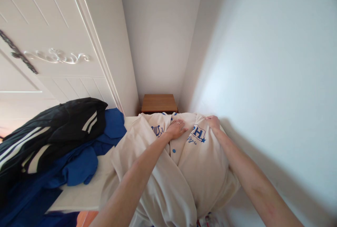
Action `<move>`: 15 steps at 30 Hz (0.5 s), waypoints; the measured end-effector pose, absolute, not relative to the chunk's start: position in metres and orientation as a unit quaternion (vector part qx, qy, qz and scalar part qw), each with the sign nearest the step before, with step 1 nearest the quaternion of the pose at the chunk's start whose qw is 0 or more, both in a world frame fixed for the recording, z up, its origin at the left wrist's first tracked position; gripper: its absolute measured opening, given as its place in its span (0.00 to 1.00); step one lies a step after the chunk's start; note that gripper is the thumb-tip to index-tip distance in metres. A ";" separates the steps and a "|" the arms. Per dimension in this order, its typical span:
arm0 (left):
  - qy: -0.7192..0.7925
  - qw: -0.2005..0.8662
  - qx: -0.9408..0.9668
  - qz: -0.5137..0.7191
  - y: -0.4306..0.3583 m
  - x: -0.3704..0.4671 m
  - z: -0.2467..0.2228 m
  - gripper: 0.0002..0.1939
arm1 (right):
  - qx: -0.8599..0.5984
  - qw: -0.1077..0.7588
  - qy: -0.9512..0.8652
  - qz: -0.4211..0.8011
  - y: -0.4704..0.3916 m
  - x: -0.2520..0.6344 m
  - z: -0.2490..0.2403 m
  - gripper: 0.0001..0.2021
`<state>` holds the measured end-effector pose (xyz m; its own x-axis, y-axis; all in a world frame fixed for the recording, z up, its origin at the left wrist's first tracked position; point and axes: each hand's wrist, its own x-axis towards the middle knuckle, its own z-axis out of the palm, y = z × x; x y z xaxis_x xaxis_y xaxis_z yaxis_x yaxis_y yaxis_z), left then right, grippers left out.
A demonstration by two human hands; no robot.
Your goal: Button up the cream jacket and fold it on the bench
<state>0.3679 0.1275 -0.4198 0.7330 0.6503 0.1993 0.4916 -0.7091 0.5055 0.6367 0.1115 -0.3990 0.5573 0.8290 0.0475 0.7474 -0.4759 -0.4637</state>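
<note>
A cream snap-front jacket (210, 163) with blue buttons and blue printed lettering lies spread in front of me, its collar at the far end. My left hand (177, 128) rests flat on its front near the button strip, fingers stretched out, a ring on one finger. At the right shoulder seam, the fingers of my right hand (212, 122) are closed on the jacket's fabric. One sleeve is folded across the front on the left side.
Left of the jacket, a black garment (65, 118) with white stripes lies over a blue garment (81, 163) on a pale surface (79, 199). A white cabinet (105, 26) stands at left, a wooden stand (159, 102) behind. A wall (276, 79) rises close on the right.
</note>
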 end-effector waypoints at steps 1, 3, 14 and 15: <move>0.317 0.228 0.899 0.198 0.131 0.372 -0.420 0.27 | -0.860 0.211 -0.457 0.082 0.111 0.637 -0.397 0.12; 0.333 0.241 0.884 0.223 0.135 0.376 -0.418 0.24 | -0.872 0.184 -0.448 0.069 0.111 0.637 -0.394 0.12; 0.550 0.158 0.717 0.399 0.039 0.209 -0.368 0.17 | -0.838 0.090 -0.538 -0.024 0.123 0.611 -0.384 0.18; 0.602 0.150 0.672 0.404 0.022 0.189 -0.371 0.19 | -0.812 0.104 -0.574 -0.039 0.125 0.596 -0.383 0.18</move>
<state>0.1889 0.0221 -0.3710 -0.0508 0.9303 0.3632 0.6885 -0.2308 0.6875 0.5957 0.1251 -0.3831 0.3389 0.9230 0.1823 0.9392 -0.3205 -0.1234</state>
